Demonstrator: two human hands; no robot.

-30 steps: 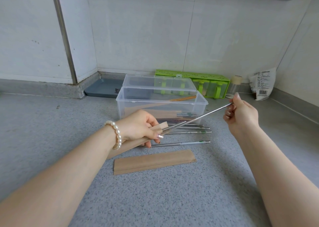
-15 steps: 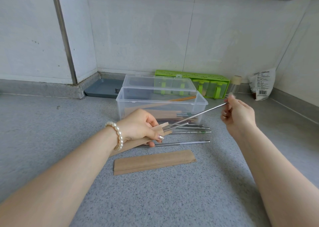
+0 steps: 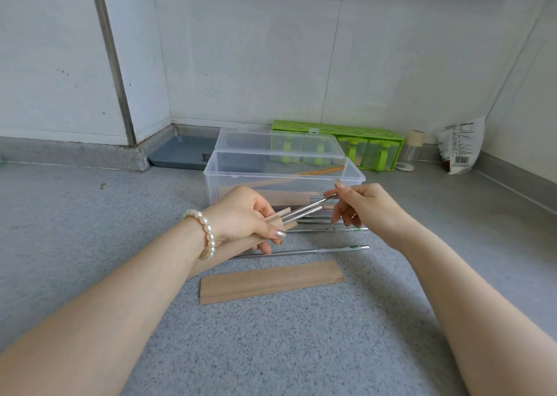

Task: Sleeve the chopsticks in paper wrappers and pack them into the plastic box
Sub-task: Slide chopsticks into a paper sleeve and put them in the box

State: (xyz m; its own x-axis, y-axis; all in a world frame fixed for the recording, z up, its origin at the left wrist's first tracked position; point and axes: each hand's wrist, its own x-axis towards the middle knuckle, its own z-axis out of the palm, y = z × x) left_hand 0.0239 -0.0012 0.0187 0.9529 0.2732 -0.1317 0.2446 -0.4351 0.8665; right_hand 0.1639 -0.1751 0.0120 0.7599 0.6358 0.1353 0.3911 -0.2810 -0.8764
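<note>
Above the countertop's (image 3: 90,215) middle, before the plastic box (image 3: 283,181): two steel chopsticks (image 3: 304,210) half-sleeved.
Their long axis rises rightward (toward the box); left hand (image 3: 244,215) grips the paper wrapper (image 3: 241,242), right hand (image 3: 366,203) pinches the upper stick's end, fingers curled.

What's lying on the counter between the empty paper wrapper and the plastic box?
In the head view, loose metal chopsticks lie side by side on the counter between the empty paper wrapper and the plastic box.
</note>
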